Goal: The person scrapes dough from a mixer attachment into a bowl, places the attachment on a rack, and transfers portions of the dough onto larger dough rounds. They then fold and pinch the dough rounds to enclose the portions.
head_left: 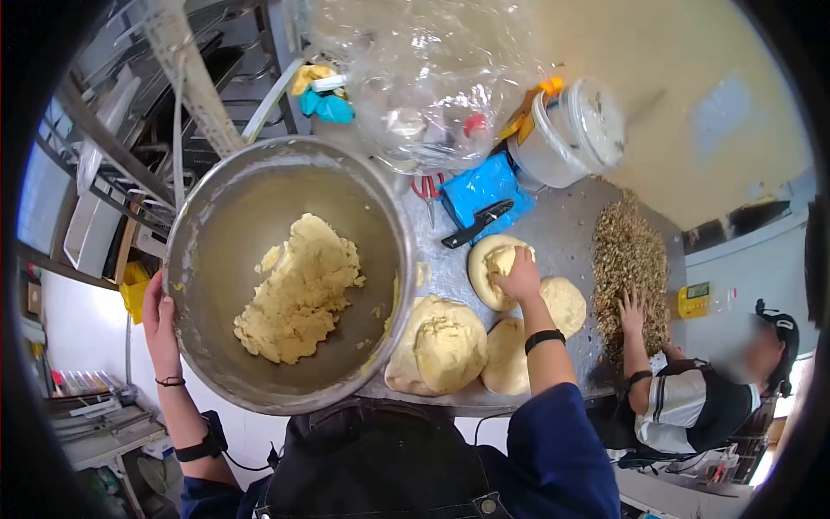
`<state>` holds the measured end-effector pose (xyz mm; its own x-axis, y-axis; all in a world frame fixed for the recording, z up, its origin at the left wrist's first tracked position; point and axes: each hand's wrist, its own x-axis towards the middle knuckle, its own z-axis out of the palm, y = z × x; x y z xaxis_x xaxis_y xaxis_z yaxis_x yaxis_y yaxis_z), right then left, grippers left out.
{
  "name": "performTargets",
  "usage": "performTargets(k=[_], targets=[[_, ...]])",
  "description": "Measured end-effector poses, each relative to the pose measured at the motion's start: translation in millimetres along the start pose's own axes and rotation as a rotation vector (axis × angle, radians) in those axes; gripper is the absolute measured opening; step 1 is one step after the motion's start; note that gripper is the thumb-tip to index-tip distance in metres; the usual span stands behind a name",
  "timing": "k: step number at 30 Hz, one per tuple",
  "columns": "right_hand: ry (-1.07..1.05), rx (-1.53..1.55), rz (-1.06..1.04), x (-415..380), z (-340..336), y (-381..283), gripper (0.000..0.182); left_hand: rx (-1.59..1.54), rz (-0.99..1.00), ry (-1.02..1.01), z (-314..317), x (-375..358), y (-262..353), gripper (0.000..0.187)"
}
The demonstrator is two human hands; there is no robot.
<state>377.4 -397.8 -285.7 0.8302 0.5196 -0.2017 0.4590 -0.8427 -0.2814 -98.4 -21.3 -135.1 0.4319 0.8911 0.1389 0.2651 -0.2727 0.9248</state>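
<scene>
My left hand (159,324) grips the outer left rim of a big metal bowl (207,195), which is tilted towards me at the table's left end. Inside the bowl lies a rough lump of crumbly, pale yellow dough (298,298). My right hand (519,278) is closed on a paler lump of dough (501,259) that sits on top of a round dough piece (482,290). Its fingertips are partly hidden. Around it rest more smooth dough pieces: one large round (450,346) with a rough lump on it, another (506,359) beside my wrist, and one (564,307) to the right.
Behind the dough lie a black-handled knife (477,223), a blue packet (488,190) and red-handled scissors (428,192). Clear plastic sheeting (432,78) and a white tub (562,130) stand farther back. At right, a co-worker's hand (633,313) touches a chopped-nut pile (627,251).
</scene>
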Motion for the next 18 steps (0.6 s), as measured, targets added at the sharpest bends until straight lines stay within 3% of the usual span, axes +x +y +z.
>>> performTargets(k=[2, 5, 7, 9, 11, 12, 14, 15, 17, 18], targets=[[-0.065, 0.051, 0.043, 11, -3, 2, 0.094, 0.025, -0.01, 0.018, 1, 1, -1, 0.041], [-0.064, 0.051, -0.006, 14, -7, 14, 0.098, 0.04, -0.004, 0.027, -1, 3, -2, 0.04], [-0.226, 0.0, -0.037, 18, -20, 10, 0.101, 0.054, -0.028, 0.049, 0, 2, 2, 0.039], [-0.238, 0.05, -0.116, 28, -26, 27, 0.098, 0.089, -0.057, 0.042, -3, -2, 1, 0.038], [-0.567, 0.225, -0.103, 32, -68, 24, 0.085, 0.096, -0.061, 0.059, -8, 2, -6, 0.037], [-0.568, 0.226, -0.107, 33, -82, 21, 0.085, 0.099, -0.06, 0.062, -8, 2, -6, 0.037], [-0.681, 0.335, 0.117, 34, -103, 18, 0.065, 0.098, -0.062, 0.062, -9, 2, -8, 0.037], [-0.681, 0.33, 0.111, 36, -105, 22, 0.065, 0.096, -0.064, 0.068, -10, 2, -11, 0.037], [-0.429, 0.444, 0.154, 45, -105, 30, 0.049, 0.105, -0.068, 0.078, -14, 4, -18, 0.036], [-0.433, 0.437, 0.144, 46, -103, 34, 0.049, 0.104, -0.072, 0.089, -14, 3, -20, 0.036]])
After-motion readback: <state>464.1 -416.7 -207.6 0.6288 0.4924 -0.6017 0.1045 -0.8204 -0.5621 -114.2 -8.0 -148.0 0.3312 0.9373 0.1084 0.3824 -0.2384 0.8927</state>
